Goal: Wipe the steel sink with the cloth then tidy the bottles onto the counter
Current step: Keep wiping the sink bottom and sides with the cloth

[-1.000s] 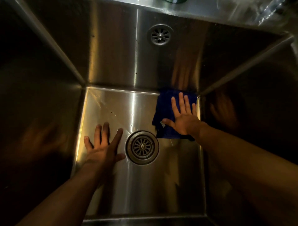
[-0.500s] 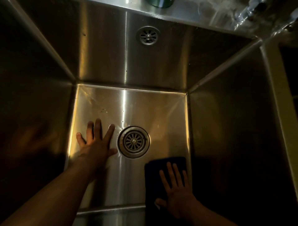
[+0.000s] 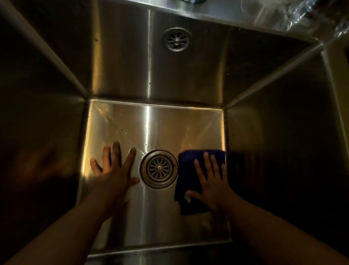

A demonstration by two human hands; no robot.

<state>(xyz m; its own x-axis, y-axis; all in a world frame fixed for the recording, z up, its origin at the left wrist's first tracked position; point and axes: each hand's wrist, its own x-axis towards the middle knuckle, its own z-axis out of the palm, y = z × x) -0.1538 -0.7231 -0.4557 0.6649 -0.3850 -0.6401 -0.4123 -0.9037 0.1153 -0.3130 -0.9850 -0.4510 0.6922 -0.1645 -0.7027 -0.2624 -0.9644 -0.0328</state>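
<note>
I look down into a deep steel sink (image 3: pixel 170 124). A dark blue cloth (image 3: pixel 188 164) lies flat on the sink floor, right of the round drain (image 3: pixel 159 169) and against the right wall. My right hand (image 3: pixel 212 184) presses on the cloth with straight, spread fingers. My left hand (image 3: pixel 113 170) rests flat on the bare sink floor left of the drain, fingers spread. At the top edge, on the rear ledge, the base of a green bottle (image 3: pixel 192 1) shows, mostly cut off.
An overflow grate (image 3: pixel 176 39) sits high on the back wall. Steep steel walls close in on all sides; the left and right walls are dark. Blurred clear plastic (image 3: pixel 309 13) lies at the top right on the ledge.
My right hand slid the cloth from the far right corner of the floor to the near edge, then back up beside the drain. My left hand stayed planted left of the drain.
</note>
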